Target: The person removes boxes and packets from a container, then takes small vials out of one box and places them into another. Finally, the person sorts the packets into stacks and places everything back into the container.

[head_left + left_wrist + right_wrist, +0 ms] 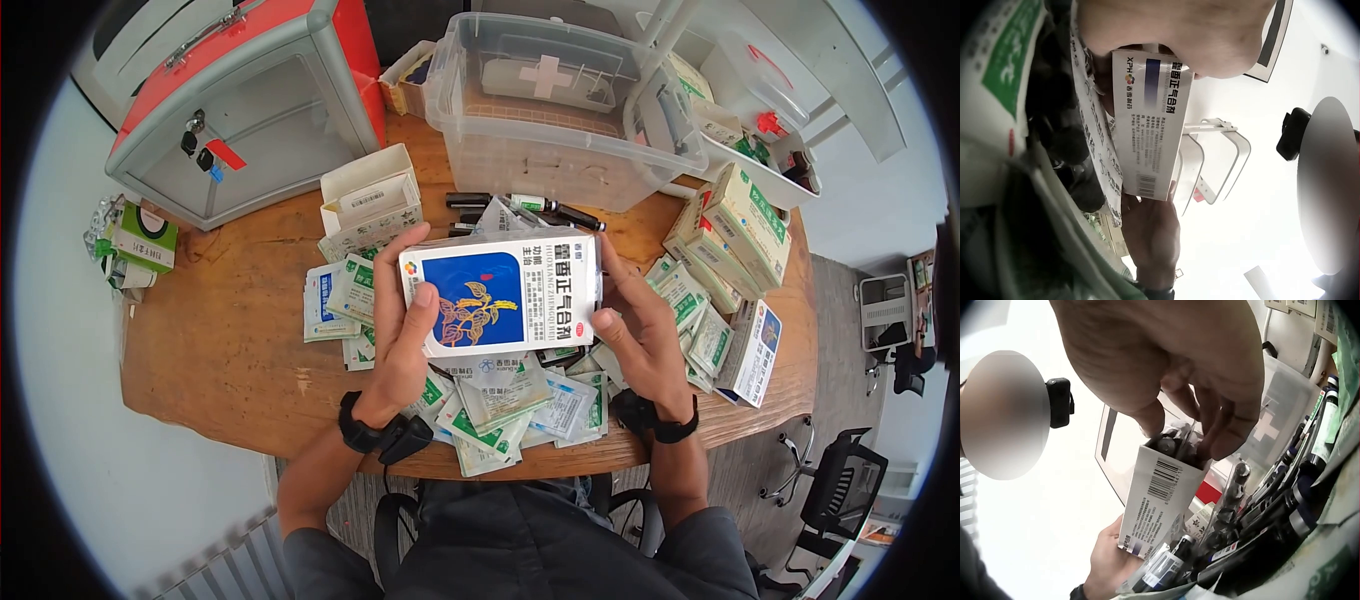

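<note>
A white medicine box [500,295] with a blue panel and a plant drawing is held up over the table between both hands. My left hand [402,330] grips its left end, thumb on the printed front. At the right end is my right hand [645,335], its thumb at the front edge and its fingers behind. The right wrist view shows that end of the box open, with dark-capped vials [1169,445] in clear plastic inside and the right fingertips around them. Below the box lie green-and-white sachets [490,400] and several dark vials [575,218].
A clear plastic bin [560,150] stands at the back, beside a red and grey first-aid case [250,130]. An open carton [370,200] is at the left. Medicine boxes [745,230] are stacked at the right, with another white box [752,350] near the table's right edge.
</note>
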`<state>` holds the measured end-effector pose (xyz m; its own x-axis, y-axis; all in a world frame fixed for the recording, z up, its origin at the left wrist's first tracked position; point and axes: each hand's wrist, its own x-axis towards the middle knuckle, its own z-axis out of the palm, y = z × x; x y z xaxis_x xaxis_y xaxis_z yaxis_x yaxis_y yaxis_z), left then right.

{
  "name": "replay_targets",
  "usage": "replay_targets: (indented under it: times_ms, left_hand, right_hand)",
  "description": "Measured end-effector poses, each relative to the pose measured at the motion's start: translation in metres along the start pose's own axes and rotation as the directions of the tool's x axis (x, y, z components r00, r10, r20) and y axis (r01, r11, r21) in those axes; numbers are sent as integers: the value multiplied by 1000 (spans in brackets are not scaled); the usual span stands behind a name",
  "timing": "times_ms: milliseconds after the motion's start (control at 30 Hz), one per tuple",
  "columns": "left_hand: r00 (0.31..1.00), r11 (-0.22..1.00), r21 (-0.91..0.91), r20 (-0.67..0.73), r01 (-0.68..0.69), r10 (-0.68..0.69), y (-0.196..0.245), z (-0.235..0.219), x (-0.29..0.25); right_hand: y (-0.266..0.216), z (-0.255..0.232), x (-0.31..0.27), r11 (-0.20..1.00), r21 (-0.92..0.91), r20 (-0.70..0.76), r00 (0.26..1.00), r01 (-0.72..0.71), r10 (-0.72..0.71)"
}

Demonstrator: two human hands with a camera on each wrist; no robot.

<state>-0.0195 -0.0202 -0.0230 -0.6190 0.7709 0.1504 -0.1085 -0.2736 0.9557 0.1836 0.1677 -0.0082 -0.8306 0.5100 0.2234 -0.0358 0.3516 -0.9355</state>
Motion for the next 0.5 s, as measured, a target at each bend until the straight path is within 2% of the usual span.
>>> replay_targets:
  times_ms: [133, 233, 300, 400, 500]
  left_hand:
    - [1000, 1000, 26, -4, -15, 15, 0, 4, -2]
    - [1000, 1000, 9, -2, 2, -2, 2, 3, -2]
    - [1000, 1000, -8, -12, -3, 2, 3, 3, -2]
    - [1000, 1000, 26, -23, -16, 17, -4, 2, -2]
    - [999, 998, 46, 9, -33, 33, -2, 4, -3]
  right_hand:
    - [1, -1, 1, 997, -54, 19, 999, 46, -45]
    - [-3, 2, -1, 999, 42, 2, 1000, 1, -2]
    - [-5, 5, -1, 985, 170, -48, 999, 7, 1]
    - [-4, 5, -2, 990, 142, 6, 1000, -2, 1]
    - [-7, 7, -1, 991, 135, -9, 1000, -25, 27]
